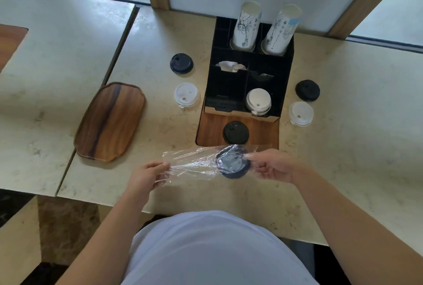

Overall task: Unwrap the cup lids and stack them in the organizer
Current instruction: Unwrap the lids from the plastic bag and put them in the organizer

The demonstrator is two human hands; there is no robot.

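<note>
My right hand (272,165) holds a black cup lid (232,164) that is still partly covered by clear plastic wrap (192,161). My left hand (148,175) pinches the loose end of the wrap, stretched out to the left above the table. The black organizer (283,83) stands behind, with a stack of white lids (258,100) in its front right compartment. Loose lids lie around it: a black lid (181,63) and a white lid (186,95) to its left, a black lid (307,90) and a white lid (301,113) to its right, and a black lid (235,132) in front.
Two stacks of paper cups (246,26) stand in the organizer's back slots, crumpled napkins (230,66) in the middle. A wooden tray (109,122) lies at the left. The organizer sits on a wooden inset (210,131) of the beige counter (354,136).
</note>
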